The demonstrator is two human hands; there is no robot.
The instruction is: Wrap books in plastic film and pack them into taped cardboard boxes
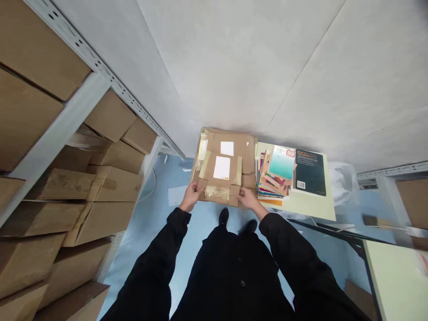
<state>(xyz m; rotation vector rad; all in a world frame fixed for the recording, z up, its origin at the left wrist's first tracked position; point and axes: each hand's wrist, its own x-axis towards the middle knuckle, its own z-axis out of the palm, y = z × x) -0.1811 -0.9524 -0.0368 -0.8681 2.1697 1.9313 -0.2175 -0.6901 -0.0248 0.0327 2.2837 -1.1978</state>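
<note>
A small flattened cardboard box (207,171) with a white label (221,168) and strips of clear tape lies over a larger cardboard piece (247,162). My left hand (191,196) grips its near left corner, thumb on top and fingers curled at the edge. At the near right corner, my right hand (249,198) pinches the cardboard in the same way. Both sleeves are black. Just right of my right hand stands an uneven pile of books and booklets (272,183), a teal-and-white cover (281,162) uppermost. The undersides of my fingers are hidden.
A pale yellow-green tabletop (314,206) carries the pile and a dark book (309,171). Shelving on the left holds several cardboard boxes (109,223). A white plastic bag (343,183) is beyond the table's right end. The grey wall (240,67) rises behind. Paper lies on the blue floor (150,223).
</note>
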